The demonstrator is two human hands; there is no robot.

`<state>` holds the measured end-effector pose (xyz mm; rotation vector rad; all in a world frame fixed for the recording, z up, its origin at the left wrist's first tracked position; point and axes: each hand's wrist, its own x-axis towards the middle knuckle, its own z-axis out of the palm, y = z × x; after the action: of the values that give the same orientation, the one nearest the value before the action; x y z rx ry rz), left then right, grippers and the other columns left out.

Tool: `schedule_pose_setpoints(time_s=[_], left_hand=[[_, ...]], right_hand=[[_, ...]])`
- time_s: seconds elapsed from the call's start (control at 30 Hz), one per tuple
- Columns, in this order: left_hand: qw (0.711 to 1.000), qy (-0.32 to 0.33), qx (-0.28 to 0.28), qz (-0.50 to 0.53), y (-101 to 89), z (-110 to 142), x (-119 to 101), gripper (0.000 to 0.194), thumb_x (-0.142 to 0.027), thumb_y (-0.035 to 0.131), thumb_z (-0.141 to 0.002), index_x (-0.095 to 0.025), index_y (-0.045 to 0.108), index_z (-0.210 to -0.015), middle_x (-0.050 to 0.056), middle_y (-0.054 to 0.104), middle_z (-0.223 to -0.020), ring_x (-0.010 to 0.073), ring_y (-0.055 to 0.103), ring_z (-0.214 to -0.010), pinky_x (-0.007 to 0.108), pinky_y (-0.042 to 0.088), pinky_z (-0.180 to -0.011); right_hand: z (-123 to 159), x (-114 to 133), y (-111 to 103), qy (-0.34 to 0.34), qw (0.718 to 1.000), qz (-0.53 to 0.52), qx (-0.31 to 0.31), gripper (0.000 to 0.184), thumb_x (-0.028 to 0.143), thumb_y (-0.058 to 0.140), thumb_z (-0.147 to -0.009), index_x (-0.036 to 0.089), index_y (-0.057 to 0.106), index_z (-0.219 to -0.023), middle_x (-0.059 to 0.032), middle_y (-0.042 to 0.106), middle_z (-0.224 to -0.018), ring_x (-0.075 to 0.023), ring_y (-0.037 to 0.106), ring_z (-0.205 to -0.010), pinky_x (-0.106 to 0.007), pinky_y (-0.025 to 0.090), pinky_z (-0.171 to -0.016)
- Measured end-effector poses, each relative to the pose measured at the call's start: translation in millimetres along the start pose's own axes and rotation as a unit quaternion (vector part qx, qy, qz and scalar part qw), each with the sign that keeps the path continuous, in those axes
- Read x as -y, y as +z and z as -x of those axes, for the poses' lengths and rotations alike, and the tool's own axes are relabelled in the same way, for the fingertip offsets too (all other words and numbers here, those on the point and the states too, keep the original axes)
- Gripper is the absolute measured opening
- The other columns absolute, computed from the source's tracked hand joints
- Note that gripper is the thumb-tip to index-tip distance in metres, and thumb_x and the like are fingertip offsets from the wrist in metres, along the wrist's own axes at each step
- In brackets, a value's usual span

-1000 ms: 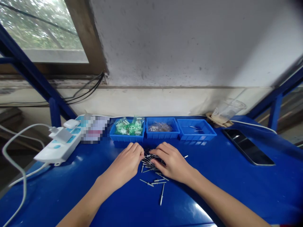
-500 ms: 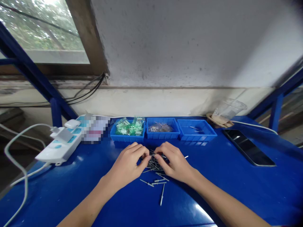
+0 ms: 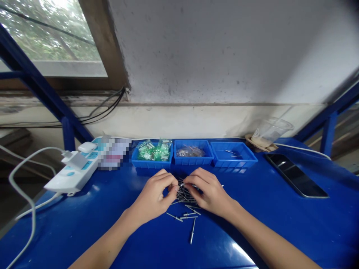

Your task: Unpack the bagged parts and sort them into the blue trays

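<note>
A pile of small metal rivets (image 3: 185,203) lies on the blue table (image 3: 252,209) between my hands. My left hand (image 3: 154,198) is curled, thumb and fingers pinched together at the pile's upper edge. My right hand (image 3: 209,192) is curled too, its fingertips meeting the left hand's over a rivet (image 3: 182,184). A few loose rivets (image 3: 192,231) lie nearer to me. Behind the pile stand three blue trays: the left tray (image 3: 151,162) holds green packets, the middle tray (image 3: 193,160) clear bags, the right tray (image 3: 234,158) a couple of rivets.
A white power strip (image 3: 71,173) with a plugged charger and cable sits at the left. At the right lies a black phone (image 3: 297,175), with a tipped clear plastic cup (image 3: 270,130) behind it. The wall runs close behind the trays. Blue frame posts rise at both sides.
Both hands have lifted off the pile and curled; their fingertips have come together in a pinch over a rivet at the pile's top.
</note>
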<state>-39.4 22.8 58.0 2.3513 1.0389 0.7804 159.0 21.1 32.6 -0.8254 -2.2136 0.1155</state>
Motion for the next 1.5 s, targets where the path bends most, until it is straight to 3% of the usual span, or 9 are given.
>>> schedule_pose_setpoints(time_s=[0.3, 0.53, 0.7, 0.87, 1.1, 1.23, 1.33, 1.43, 1.5], left_hand=[[0.998, -0.05, 0.011, 0.045, 3.9, -1, 6, 0.019, -0.026, 0.043, -0.093, -0.02, 0.055, -0.08, -0.003, 0.058, -0.079, 0.0112, 0.053, -0.076, 0.024, 0.039, -0.073], [0.997, -0.075, 0.0, 0.027, 6.9, -2, 10, 0.025, -0.026, 0.042, -0.092, -0.019, 0.056, -0.073, -0.002, 0.059, -0.073, 0.012, 0.056, -0.072, 0.024, 0.041, -0.067], [0.996, -0.07, -0.042, 0.048, 9.7, 0, 8, 0.012, -0.028, 0.048, -0.09, -0.022, 0.055, -0.097, -0.004, 0.058, -0.074, 0.0102, 0.055, -0.066, 0.021, 0.042, -0.061], [0.996, -0.045, -0.077, 0.017, 8.1, 2, 9, 0.011, -0.026, 0.045, -0.092, -0.021, 0.054, -0.088, -0.002, 0.059, -0.079, 0.0104, 0.056, -0.07, 0.022, 0.042, -0.068], [0.997, -0.061, -0.045, -0.007, 6.0, 2, 8, 0.023, -0.029, 0.034, -0.095, -0.02, 0.049, -0.08, -0.002, 0.058, -0.07, 0.0119, 0.055, -0.063, 0.024, 0.041, -0.062], [0.996, -0.073, -0.011, -0.039, 3.2, 1, 11, 0.022, -0.032, 0.034, -0.095, -0.022, 0.053, -0.091, 0.0, 0.062, -0.08, 0.0141, 0.059, -0.072, 0.026, 0.044, -0.067], [0.986, -0.11, 0.008, -0.124, 0.0, 0, 22, 0.018, -0.033, 0.041, -0.092, -0.024, 0.055, -0.096, 0.001, 0.063, -0.084, 0.0182, 0.059, -0.078, 0.03, 0.044, -0.067], [0.971, -0.123, 0.047, -0.199, -1.2, 1, 35, 0.015, -0.034, 0.051, -0.087, -0.023, 0.057, -0.093, 0.002, 0.062, -0.085, 0.0219, 0.057, -0.084, 0.035, 0.044, -0.073], [0.965, -0.12, 0.073, -0.223, -0.5, 1, 41, 0.013, -0.033, 0.052, -0.086, -0.024, 0.058, -0.093, 0.002, 0.061, -0.091, 0.0228, 0.056, -0.087, 0.039, 0.042, -0.079]], right_hand=[[-1, 2, -5, 0.005, 0.999, 0.035, 0.01, 0.014, 0.016, 0.047, -0.087, 0.017, 0.058, -0.095, -0.0059, 0.059, -0.084, -0.0156, 0.05, -0.073, -0.03, 0.04, -0.064], [-1, 3, -4, 0.01, 0.998, 0.054, 0.014, 0.013, 0.018, 0.046, -0.089, 0.016, 0.058, -0.092, -0.0058, 0.059, -0.082, -0.0155, 0.05, -0.072, -0.029, 0.04, -0.064], [-2, 0, -4, 0.055, 0.998, 0.035, -0.003, 0.015, 0.019, 0.042, -0.091, 0.015, 0.056, -0.088, -0.0062, 0.058, -0.077, -0.016, 0.05, -0.071, -0.029, 0.04, -0.064], [-2, 3, -6, 0.065, 0.997, 0.027, 0.001, 0.016, 0.022, 0.041, -0.092, 0.016, 0.055, -0.088, -0.0057, 0.057, -0.076, -0.0161, 0.05, -0.071, -0.029, 0.041, -0.065], [-4, 7, -4, 0.023, 0.999, 0.032, -0.001, 0.012, 0.022, 0.046, -0.09, 0.016, 0.056, -0.089, -0.0051, 0.06, -0.076, -0.0152, 0.051, -0.067, -0.029, 0.04, -0.062], [-3, -5, -23, 0.013, 0.995, 0.066, -0.079, 0.011, 0.017, 0.047, -0.087, 0.017, 0.056, -0.081, -0.0041, 0.059, -0.07, -0.0144, 0.051, -0.064, -0.028, 0.04, -0.06], [3, -30, -49, 0.117, 0.952, 0.17, -0.226, 0.012, 0.02, 0.049, -0.086, 0.018, 0.056, -0.076, -0.0022, 0.056, -0.066, -0.0137, 0.051, -0.061, -0.028, 0.04, -0.06], [11, -56, -70, 0.236, 0.901, 0.243, -0.27, 0.012, 0.029, 0.054, -0.084, 0.018, 0.057, -0.079, -0.0019, 0.055, -0.068, -0.0143, 0.051, -0.061, -0.027, 0.04, -0.057], [15, -64, -75, 0.261, 0.893, 0.239, -0.277, 0.013, 0.03, 0.055, -0.082, 0.018, 0.056, -0.077, -0.0015, 0.055, -0.068, -0.0144, 0.051, -0.061, -0.027, 0.04, -0.056]])
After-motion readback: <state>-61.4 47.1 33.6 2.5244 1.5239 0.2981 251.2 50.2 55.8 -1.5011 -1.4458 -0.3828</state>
